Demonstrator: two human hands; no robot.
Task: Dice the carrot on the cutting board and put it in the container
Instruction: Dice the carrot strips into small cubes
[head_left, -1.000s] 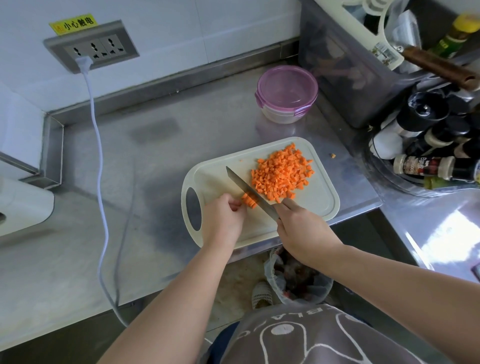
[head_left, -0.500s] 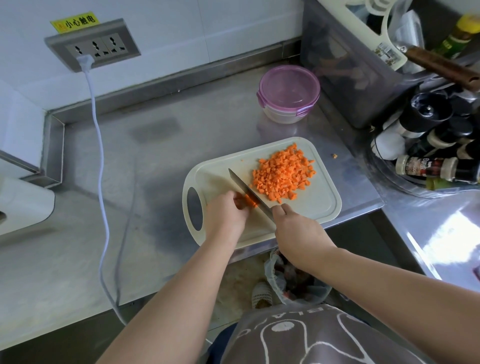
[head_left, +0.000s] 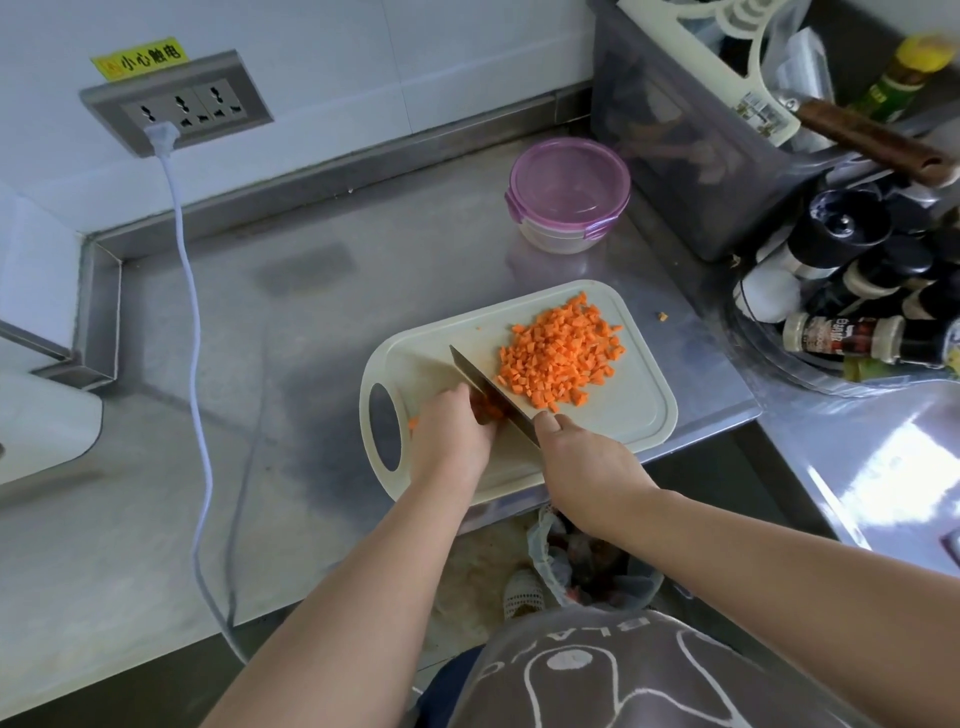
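- Fingers of the left hand (head_left: 451, 434) curl over the uncut carrot piece (head_left: 489, 409), pinning it to the cutting board (head_left: 636, 408); the knuckles serve as a blade guide, I judge.
- Between the hands, the knife (head_left: 480, 376) stands edge-down on that piece.
- The right hand (head_left: 587, 470) is wrapped round its handle.
- Just beyond the right hand, diced carrot (head_left: 561, 356) is heaped clear of the cut.
- Well beyond, on the counter (head_left: 311, 338), the container (head_left: 569, 189) sits lidded.
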